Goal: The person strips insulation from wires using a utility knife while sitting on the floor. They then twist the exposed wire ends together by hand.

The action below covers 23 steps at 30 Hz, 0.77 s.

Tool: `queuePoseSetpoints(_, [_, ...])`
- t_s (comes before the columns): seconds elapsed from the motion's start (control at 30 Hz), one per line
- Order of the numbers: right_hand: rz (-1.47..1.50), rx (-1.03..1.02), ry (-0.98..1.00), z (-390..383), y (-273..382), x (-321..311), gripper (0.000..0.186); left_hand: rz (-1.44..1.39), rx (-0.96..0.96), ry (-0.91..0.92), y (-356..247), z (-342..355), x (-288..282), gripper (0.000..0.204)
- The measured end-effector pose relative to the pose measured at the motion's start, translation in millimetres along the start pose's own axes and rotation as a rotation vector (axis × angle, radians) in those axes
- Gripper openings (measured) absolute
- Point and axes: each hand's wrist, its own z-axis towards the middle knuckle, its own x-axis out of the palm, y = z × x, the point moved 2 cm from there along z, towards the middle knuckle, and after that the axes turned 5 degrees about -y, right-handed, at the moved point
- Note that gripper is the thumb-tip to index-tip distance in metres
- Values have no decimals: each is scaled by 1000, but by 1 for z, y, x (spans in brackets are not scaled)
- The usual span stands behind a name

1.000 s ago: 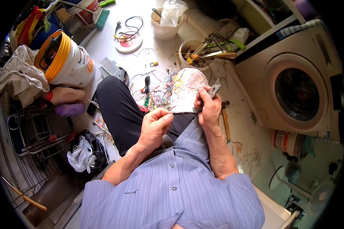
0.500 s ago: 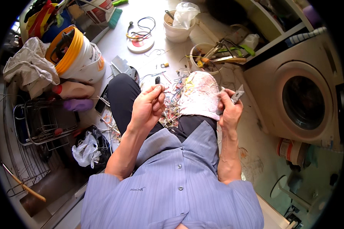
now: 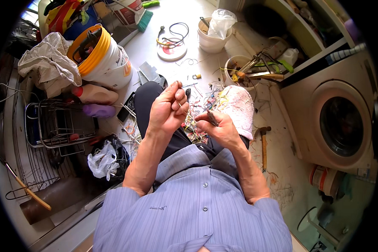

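Observation:
My left hand is raised over my lap, its fingers closed around a thin cable. A small black end piece shows just beyond the fingers; whether it is joined to the cable is hard to make out. Close by on the right, my right hand grips a grey metal utility knife, with thumb and forefinger pointing toward the left hand. A pale, wire-littered cloth covers my right knee. Between my legs lies a heap of coloured wire scraps.
On the floor at right is a hammer, near a washing machine. Ahead stand a tool bucket, a white bucket and a tape roll. A yellow-rimmed bucket and wire rack are at left.
My right hand has swung from beside my right knee in toward the left hand, bringing the knife. The left hand has turned, and the black piece no longer sticks up from its fingertips.

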Motion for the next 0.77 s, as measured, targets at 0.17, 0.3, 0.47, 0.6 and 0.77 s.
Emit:
queuePoseSetpoints(0.17, [-117, -107, 17, 5, -9, 10, 16, 75, 64, -35, 15, -2, -10, 17])
queuePoseSetpoints(0.3, [96, 80, 20, 0, -16, 8, 14, 137, 152, -40, -4, 7, -23, 16])
queuePoseSetpoints(0.47, [402, 117, -25, 1, -10, 3, 18, 445, 96, -186, 0, 2, -19, 37])
queuePoseSetpoints(0.6, [563, 101, -122, 9, -13, -11, 21, 566, -104, -137, 42, -14, -58, 46])
queuePoseSetpoints(0.77, [619, 151, -122, 7, -18, -34, 25, 806, -269, 87, 71, -25, -64, 53])
